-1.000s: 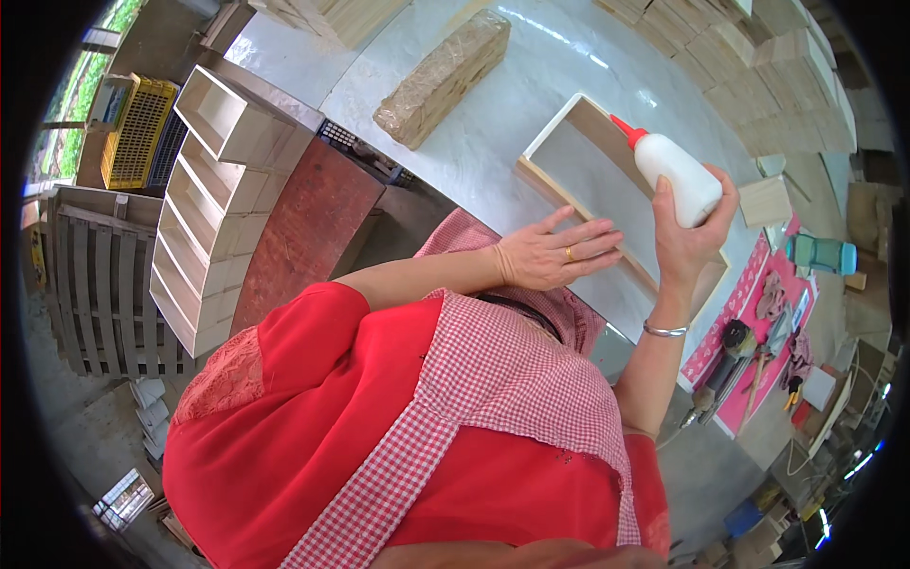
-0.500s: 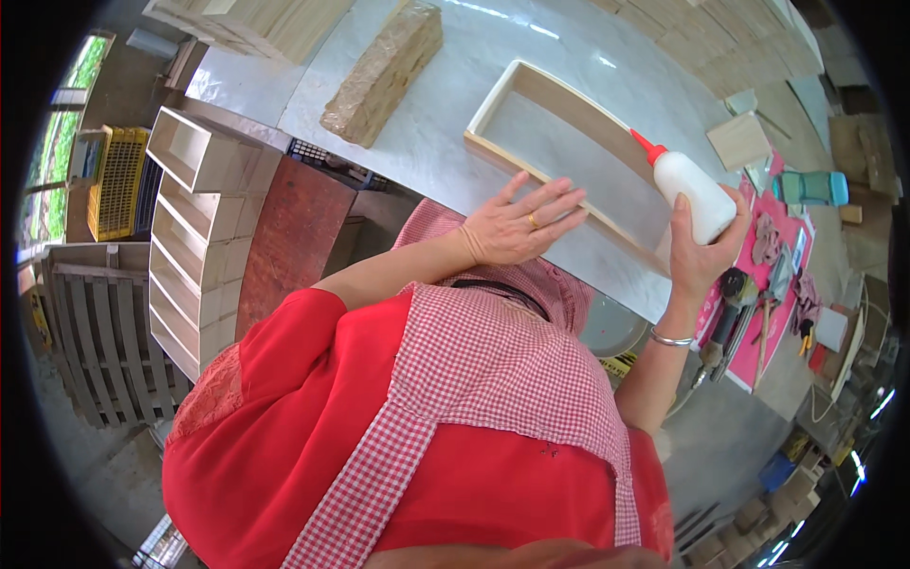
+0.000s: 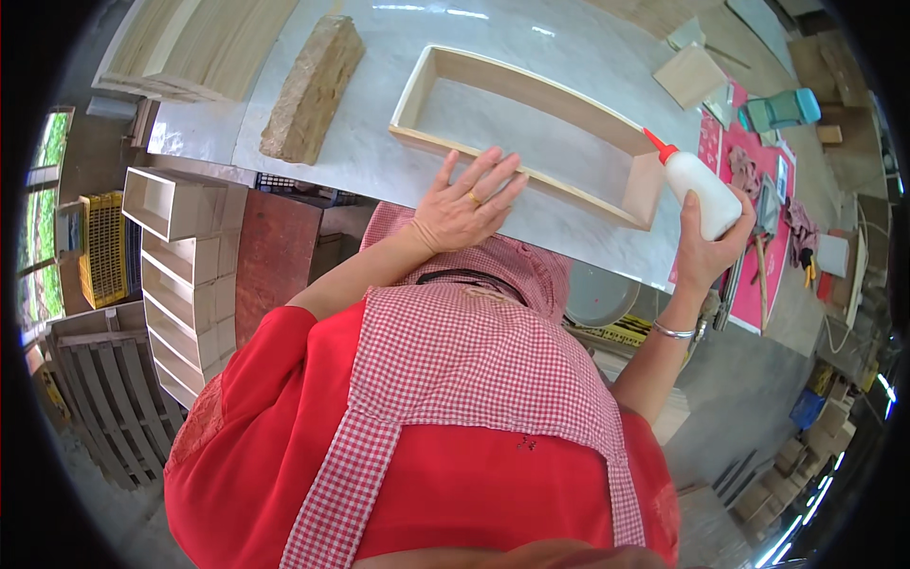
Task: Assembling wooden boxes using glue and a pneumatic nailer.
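A white squeeze bottle with a red pointed nozzle is gripped in my right hand. It tilts so that the nozzle tip is at the far right corner of a long wooden frame; whether the tip touches the wood I cannot tell. The frame lies on the pale bench top, which shows through its middle. My left hand is open, palm down, fingers spread and reaching over the frame's near side. It holds nothing.
Left of the frame lies a rough brown block. Stacked wooden boxes stand at the far left, with more open boxes below. Right, a pink sheet bears tools and cloths, near a teal container and a small board.
The view has shifted, so the frame and block appear farther left. Relative to the frame, the bottle has moved right, to its right end. My left hand stays by the near side.
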`<state>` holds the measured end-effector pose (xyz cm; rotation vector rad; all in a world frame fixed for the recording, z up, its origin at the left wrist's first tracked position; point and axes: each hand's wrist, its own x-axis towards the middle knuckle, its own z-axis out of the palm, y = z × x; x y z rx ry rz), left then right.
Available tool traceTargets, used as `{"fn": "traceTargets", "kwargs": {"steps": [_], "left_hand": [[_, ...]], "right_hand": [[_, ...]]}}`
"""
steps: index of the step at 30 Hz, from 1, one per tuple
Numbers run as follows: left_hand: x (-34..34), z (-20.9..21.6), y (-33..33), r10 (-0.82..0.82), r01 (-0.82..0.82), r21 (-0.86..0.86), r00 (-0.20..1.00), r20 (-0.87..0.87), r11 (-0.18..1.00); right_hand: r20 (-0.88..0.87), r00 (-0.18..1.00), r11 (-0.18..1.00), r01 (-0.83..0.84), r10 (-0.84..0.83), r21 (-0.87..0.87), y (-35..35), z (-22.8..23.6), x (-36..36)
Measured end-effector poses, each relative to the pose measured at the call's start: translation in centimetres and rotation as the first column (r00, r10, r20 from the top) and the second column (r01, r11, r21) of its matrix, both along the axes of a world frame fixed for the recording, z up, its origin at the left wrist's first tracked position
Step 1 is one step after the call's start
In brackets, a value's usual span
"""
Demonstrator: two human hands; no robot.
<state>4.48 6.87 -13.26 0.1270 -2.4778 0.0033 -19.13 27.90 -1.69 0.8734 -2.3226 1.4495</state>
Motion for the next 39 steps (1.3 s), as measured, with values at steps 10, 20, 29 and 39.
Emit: {"fn": "traceTargets", "kwargs": {"steps": [10, 20, 29, 39], "left_hand": [[0.0, 0.0, 0.0, 0.013, -0.013, 0.015, 1.0, 0.013, 1.0], [0.0, -0.1, 0.2, 0.012, -0.012, 0.026, 1.0, 0.006, 1.0], [-0.1, 0.1, 0.1, 0.006, -0.006, 0.055, 1.0, 0.015, 0.998], [0.7, 0.6, -0.4, -0.025, 0.022, 0.108, 0.999, 0.033, 0.994]], "right_hand": [[-0.026, 0.996, 0.996, 0.09, -0.09, -0.002, 2.3, -0.1, -0.8], [-0.039, 0.989, 0.987, 0.144, -0.142, 0.064, 4.6, 0.8, 1.1], [-0.043, 0.99, 0.982, 0.136, -0.131, 0.131, 7.3, 1.6, 5.3], [0.122, 0.991, 0.998, 0.063, -0.062, -0.007, 5.7, 2.1, 7.8]]}}
